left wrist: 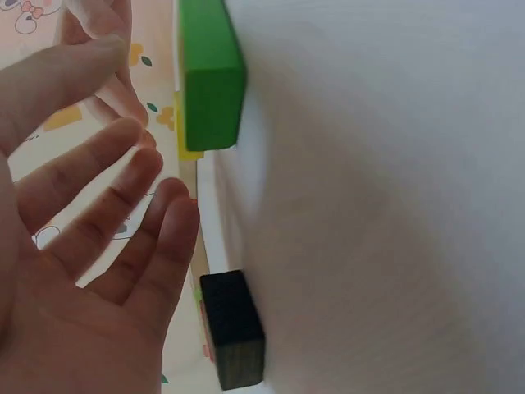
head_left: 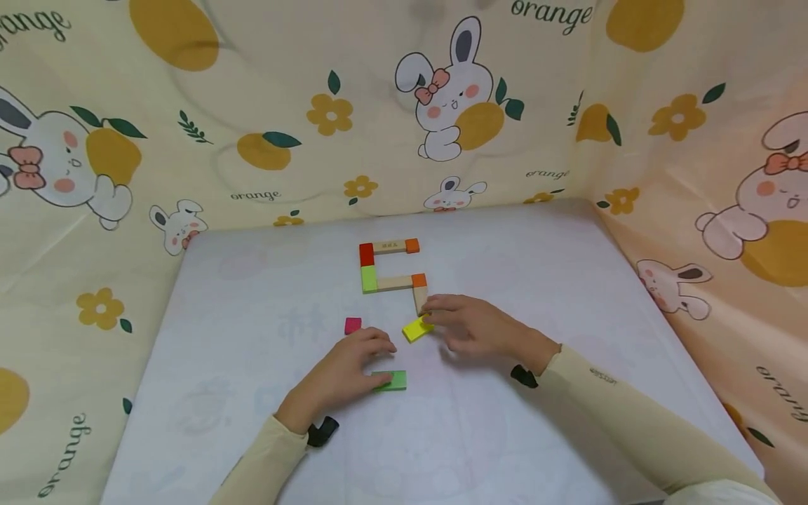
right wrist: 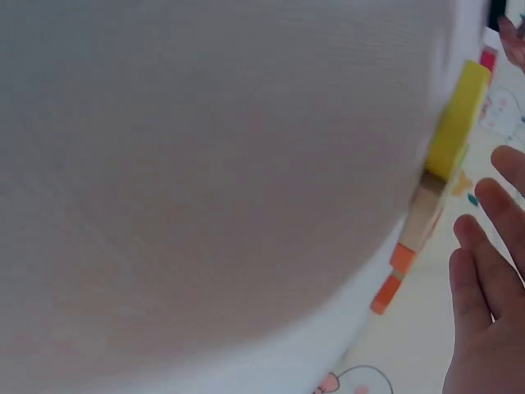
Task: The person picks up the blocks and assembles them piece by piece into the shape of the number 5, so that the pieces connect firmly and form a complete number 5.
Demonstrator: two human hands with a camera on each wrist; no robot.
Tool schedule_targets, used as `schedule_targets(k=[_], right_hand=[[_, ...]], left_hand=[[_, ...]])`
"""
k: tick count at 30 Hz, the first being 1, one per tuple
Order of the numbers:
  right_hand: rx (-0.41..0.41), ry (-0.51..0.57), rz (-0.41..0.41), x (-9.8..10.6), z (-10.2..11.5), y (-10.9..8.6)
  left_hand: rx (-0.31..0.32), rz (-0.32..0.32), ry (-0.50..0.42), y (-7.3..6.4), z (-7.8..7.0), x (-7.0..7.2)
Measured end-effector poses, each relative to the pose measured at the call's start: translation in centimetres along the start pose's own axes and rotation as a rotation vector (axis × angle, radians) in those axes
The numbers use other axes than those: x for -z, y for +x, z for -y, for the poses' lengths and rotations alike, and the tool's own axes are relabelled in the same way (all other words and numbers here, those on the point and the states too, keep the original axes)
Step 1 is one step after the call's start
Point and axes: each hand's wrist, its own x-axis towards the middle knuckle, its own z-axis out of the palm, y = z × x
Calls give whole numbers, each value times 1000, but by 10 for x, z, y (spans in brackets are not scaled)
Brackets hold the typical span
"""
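Observation:
My left hand (head_left: 344,368) hovers over the table with relaxed, spread fingers, its thumb overlapping a green block (head_left: 398,381) in the head view. The left wrist view shows the green block (left wrist: 215,82) apart from the fingers, and a dark block (left wrist: 232,328) lower down. A small pinkish-red block (head_left: 353,325) lies just beyond the left knuckles. My right hand (head_left: 476,326) is beside a yellow block (head_left: 414,330), fingertips overlapping its right end. In the right wrist view the right fingers (right wrist: 484,279) are extended, with a gap to the yellow block (right wrist: 459,123).
Farther back, blocks form an angular outline: a red block (head_left: 367,254), a light green block (head_left: 369,279), plain wooden strips (head_left: 394,283) and two orange pieces (head_left: 412,245). The white table (head_left: 252,301) is enclosed by cloth walls (head_left: 353,42) printed with rabbits and oranges.

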Motion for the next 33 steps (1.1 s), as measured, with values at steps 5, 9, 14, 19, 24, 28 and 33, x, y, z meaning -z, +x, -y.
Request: schedule_targets(k=[5, 9, 14, 19, 24, 28, 33], right_hand=[[-1, -8, 37, -8, 1, 0], [4, -15, 52, -13, 2, -2], [39, -52, 32, -11, 2, 1], [26, -58, 35, -10, 1, 1], [1, -40, 46, -14, 2, -2], [27, -47, 30, -15, 1, -2], [41, -35, 28, -14, -3, -1]], left_hand=[[10, 9, 2, -1, 2, -3], [28, 29, 17, -2, 3, -5], [0, 46, 43, -1, 4, -7], [-33, 55, 78, 0, 4, -9], [-46, 78, 111, -1, 2, -11], [-45, 91, 100, 0, -1, -11], [-33, 119, 83, 2, -1, -10]])
